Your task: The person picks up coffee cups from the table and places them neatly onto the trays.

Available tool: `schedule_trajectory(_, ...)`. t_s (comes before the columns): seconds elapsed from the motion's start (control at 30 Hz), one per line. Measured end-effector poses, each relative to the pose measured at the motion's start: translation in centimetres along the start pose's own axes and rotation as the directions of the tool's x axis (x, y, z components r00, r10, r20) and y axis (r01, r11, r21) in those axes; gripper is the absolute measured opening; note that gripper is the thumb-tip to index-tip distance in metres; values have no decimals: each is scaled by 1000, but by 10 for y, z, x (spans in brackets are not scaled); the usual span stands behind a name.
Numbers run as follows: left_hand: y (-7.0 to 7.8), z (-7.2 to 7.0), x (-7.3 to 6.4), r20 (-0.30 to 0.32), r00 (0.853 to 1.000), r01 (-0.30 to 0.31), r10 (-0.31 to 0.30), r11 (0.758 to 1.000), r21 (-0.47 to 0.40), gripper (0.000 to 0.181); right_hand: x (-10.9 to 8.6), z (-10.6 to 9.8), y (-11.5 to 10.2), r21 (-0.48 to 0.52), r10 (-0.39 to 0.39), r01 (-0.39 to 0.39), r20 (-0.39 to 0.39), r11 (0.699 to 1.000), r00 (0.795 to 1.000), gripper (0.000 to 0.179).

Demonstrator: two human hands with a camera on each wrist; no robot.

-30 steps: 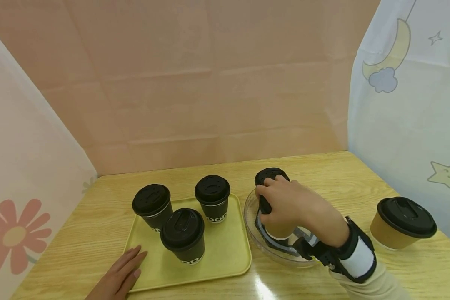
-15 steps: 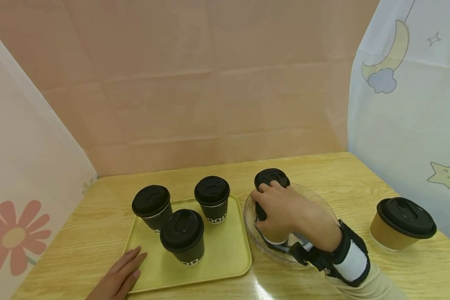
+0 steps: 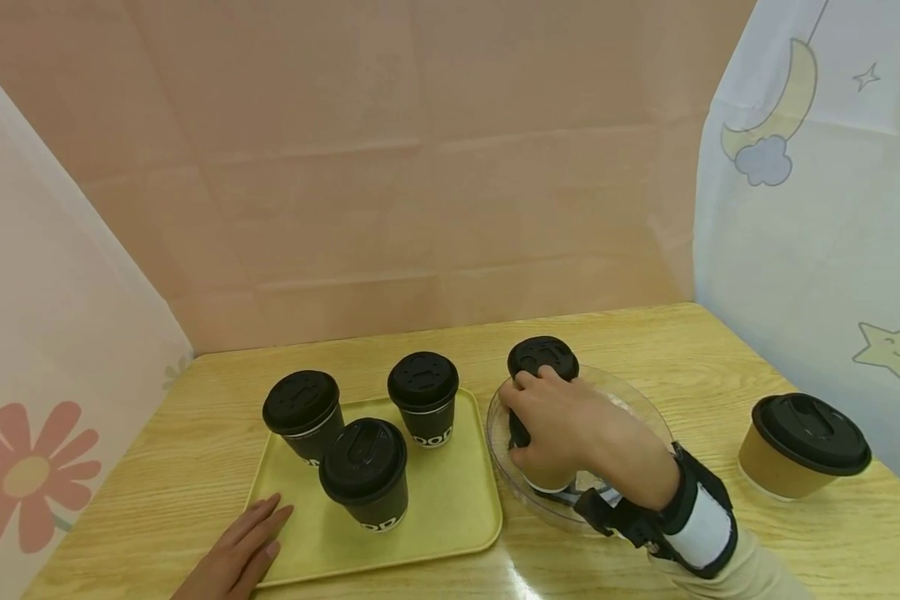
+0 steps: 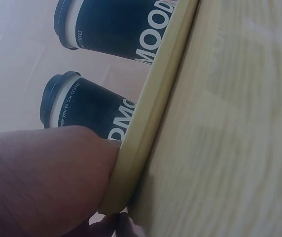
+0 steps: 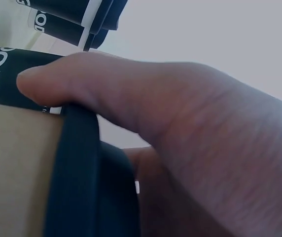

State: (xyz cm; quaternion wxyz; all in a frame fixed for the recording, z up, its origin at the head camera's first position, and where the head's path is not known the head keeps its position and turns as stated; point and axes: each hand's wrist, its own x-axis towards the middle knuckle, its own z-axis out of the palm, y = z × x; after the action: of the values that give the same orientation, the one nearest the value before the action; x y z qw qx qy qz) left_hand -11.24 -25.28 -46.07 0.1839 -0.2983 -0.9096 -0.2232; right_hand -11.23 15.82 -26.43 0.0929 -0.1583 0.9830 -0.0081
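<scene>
My right hand [image 3: 562, 421] grips a kraft paper cup with a black lid [image 5: 17, 168] over the clear bowl [image 3: 630, 393]. In the right wrist view the thumb lies over the lid's edge; the hand hides much of this cup from the head view. Just behind it is a dark MOOD cup [image 5: 17, 74], whose black lid shows past the fingers. My left hand [image 3: 236, 542] rests with straight fingers on the left front rim of the yellow tray [image 3: 450, 529]. On that tray stand three dark cups with black lids, the nearest being this cup [image 3: 367, 475].
Another kraft cup [image 3: 787, 454] with a black lid stands on the wooden table [image 3: 645, 567] to the right of the bowl. Cloth sheets [image 3: 420, 167] hang behind the table and along both sides.
My right hand has shifted slightly left and down with the kraft cup over the bowl. The left hand and the cups on the tray stay where they were.
</scene>
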Motion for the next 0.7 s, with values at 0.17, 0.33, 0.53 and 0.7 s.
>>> schedule_trajectory(0.17,0,0,0,6,1000,13,-13,1000,-5,38,1,2,-2,10,16,-17,20,1000,1000,53)
schedule_trajectory(0.33,0,-1,0,3,1000,7,-7,1000,-5,38,2,5,-4,1,31,-31,33,1000,999,55)
schedule_trajectory(0.53,0,-1,0,-5,1000,-14,14,1000,-4,38,3,7,-3,8,30,-30,21,1000,999,56)
schedule_trajectory(0.7,0,-1,0,8,1000,13,-13,1000,-2,38,2,8,-3,13,40,-40,15,999,999,61)
